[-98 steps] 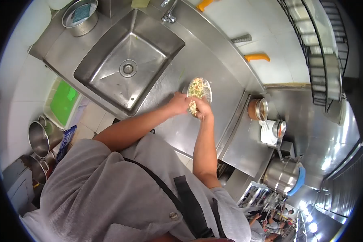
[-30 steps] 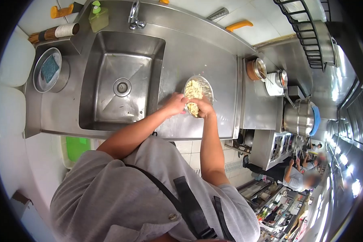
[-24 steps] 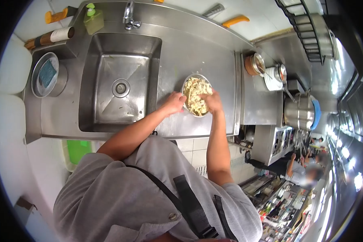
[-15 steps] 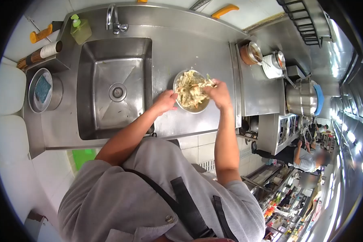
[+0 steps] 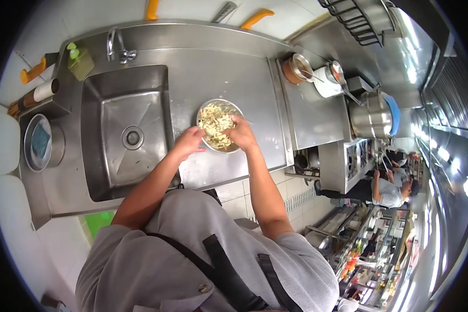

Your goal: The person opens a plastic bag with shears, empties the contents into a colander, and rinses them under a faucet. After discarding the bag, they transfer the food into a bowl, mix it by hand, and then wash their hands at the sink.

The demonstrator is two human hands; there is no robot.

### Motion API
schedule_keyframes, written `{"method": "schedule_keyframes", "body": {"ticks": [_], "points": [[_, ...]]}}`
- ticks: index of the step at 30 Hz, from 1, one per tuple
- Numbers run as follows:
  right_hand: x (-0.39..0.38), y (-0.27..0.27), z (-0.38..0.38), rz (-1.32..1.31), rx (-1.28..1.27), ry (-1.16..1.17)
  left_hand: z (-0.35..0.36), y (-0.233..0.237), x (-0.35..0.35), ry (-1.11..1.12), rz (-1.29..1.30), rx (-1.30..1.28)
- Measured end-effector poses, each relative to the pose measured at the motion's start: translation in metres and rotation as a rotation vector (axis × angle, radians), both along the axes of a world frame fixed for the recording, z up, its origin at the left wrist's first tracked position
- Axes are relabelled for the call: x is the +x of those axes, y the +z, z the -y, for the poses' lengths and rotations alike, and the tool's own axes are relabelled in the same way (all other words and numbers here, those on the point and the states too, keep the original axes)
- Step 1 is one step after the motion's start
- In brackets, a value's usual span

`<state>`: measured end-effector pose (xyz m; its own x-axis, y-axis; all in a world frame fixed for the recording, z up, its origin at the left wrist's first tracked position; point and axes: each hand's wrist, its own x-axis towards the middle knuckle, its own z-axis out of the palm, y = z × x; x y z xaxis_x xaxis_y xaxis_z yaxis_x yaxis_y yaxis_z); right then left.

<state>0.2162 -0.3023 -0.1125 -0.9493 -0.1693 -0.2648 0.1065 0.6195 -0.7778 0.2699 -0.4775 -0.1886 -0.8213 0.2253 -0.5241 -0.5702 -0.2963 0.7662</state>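
Observation:
A round metal bowl (image 5: 234,106) stands on the steel counter, just right of the sink. In it lies a pale shredded food mix (image 5: 215,120) with small green and darker bits. My left hand (image 5: 189,143) is at the bowl's left rim, its thumb and fingers somewhat apart around the edge. My right hand (image 5: 242,134) reaches in over the right rim. Its fingers are bent into the shredded mix, and their tips are partly hidden by it. A few small scraps lie on the counter behind the bowl.
The steel sink (image 5: 132,112) with its faucet (image 5: 120,49) is at left. Beyond it are a soap bottle (image 5: 80,62) and a metal pot (image 5: 57,143) holding a blue cloth. Pots (image 5: 296,67) stand at right, by a large stockpot (image 5: 369,117). Co-workers (image 5: 387,190) stand far right.
My right hand has lowered a clump of shredded mix into the bowl and now works among the shreds. My left hand stays at the rim. The whole view has shifted and turned slightly.

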Motion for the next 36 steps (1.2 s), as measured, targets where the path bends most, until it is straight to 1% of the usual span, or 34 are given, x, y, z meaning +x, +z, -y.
{"method": "schedule_keyframes", "body": {"ticks": [1,2,3,5,6,7,8,9,10,11,12,13,14,15,16,17,19,20,21,22,23,24,25,26,27,28,29,30,31,32,33,34,35,36], "points": [[-0.001,0.012,0.005,-0.006,0.046,0.036,-0.003,-0.002,-0.003,-0.003,-0.001,0.005],[-0.007,0.009,0.001,0.003,0.044,0.046,-0.001,-0.007,-0.004,-0.053,-0.001,-0.042],[-0.017,0.003,-0.006,0.009,-0.003,0.077,0.006,-0.013,-0.003,-0.095,0.006,-0.094],[-0.03,-0.002,-0.008,0.027,-0.069,0.133,0.015,-0.009,-0.003,-0.083,0.024,-0.104],[-0.036,-0.003,-0.007,-0.037,0.155,0.211,0.015,-0.005,-0.005,-0.093,0.023,-0.104],[-0.04,-0.004,-0.007,-0.106,0.374,0.29,0.013,-0.006,-0.003,-0.089,0.014,-0.027],[-0.044,-0.032,-0.019,-0.222,0.403,0.362,0.014,-0.009,-0.003,-0.069,0.003,0.04],[-0.048,-0.063,-0.022,-0.352,0.407,0.448,0.017,-0.012,0.001,-0.072,-0.116,0.181],[-0.042,-0.064,-0.012,-0.145,0.327,0.424,0.013,-0.015,0.006,0.084,-0.116,0.227],[-0.042,-0.081,-0.012,-0.12,0.242,0.428,0.0,-0.073,-0.013,-0.108,-0.461,-0.119],[-0.036,-0.07,-0.002,-0.074,0.205,0.406,0.012,-0.026,-0.008,-0.242,-0.65,-0.504],[-0.03,-0.063,0.004,0.011,0.117,0.34,0.01,-0.036,-0.011,-0.108,-0.542,-0.184],[-0.028,-0.057,0.005,0.115,0.048,0.316,0.008,-0.018,-0.009,0.022,-0.202,0.154],[-0.03,-0.065,-0.003,0.211,-0.046,0.223,0.004,-0.026,-0.013,0.039,-0.19,0.041],[-0.031,-0.073,-0.009,0.179,-0.076,0.197,0.006,-0.012,-0.012,0.057,-0.116,-0.041],[-0.034,-0.066,-0.01,0.198,-0.094,0.242,0.004,-0.013,-0.014,0.065,-0.072,-0.126],[-0.035,-0.043,-0.006,0.217,-0.111,0.283,0.014,0.002,-0.007,0.054,-0.081,-0.199],[-0.036,-0.034,-0.004,0.132,-0.072,0.375,0.016,0.007,-0.002,0.011,-0.092,-0.264],[-0.034,-0.03,-0.005,0.047,-0.029,0.448,0.015,0.007,0.001,0.087,-0.038,-0.144],[-0.03,-0.024,0.003,-0.005,0.14,0.455,0.013,0.004,0.003,0.047,-0.043,-0.136],[-0.022,-0.019,0.008,-0.052,0.317,0.454,0.009,-0.003,0.001,0.094,-0.009,-0.016],[-0.02,-0.052,0.003,-0.219,0.473,0.496,0.006,-0.011,-0.003,0.144,0.03,0.099],[-0.01,-0.06,0.015,-0.094,0.557,0.476,0.005,-0.03,-0.008,0.04,-0.086,-0.07],[0.006,-0.041,0.035,-0.071,0.636,0.415,0.001,-0.046,-0.008,-0.062,-0.201,-0.234],[0.013,-0.033,0.045,-0.079,0.708,0.348,0.001,-0.039,-0.005,-0.017,-0.137,-0.055],[0.013,-0.047,0.044,-0.217,0.79,0.326,0.002,-0.028,-0.002,0.026,-0.059,0.127],[0.007,-0.069,0.032,-0.392,0.832,0.352,0.004,-0.025,-0.002,0.002,-0.094,0.186],[-0.003,-0.084,0.021,-0.45,0.819,0.317,0.008,-0.014,0.001,-0.015,-0.156,0.127],[-0.006,-0.07,0.021,-0.412,0.749,0.247,0.014,-0.003,0.002,-0.124,-0.322,-0.301],[-0.004,-0.053,0.023,-0.46,0.697,0.174,0.016,-0.018,-0.006,-0.28,-0.328,-0.353],[-0.009,-0.042,0.024,-0.44,0.622,0.135,0.01,-0.02,0.0,0.034,-0.16,0.114],[-0.012,-0.032,0.023,-0.444,0.555,0.139,0.013,-0.024,0.0,0.032,-0.133,0.009],[-0.013,-0.014,0.024,-0.403,0.511,0.219,0.014,-0.016,0.001,0.029,-0.087,0.0],[-0.015,-0.001,0.017,-0.392,0.535,0.209,0.017,-0.006,-0.002,0.035,-0.06,-0.022]]}}
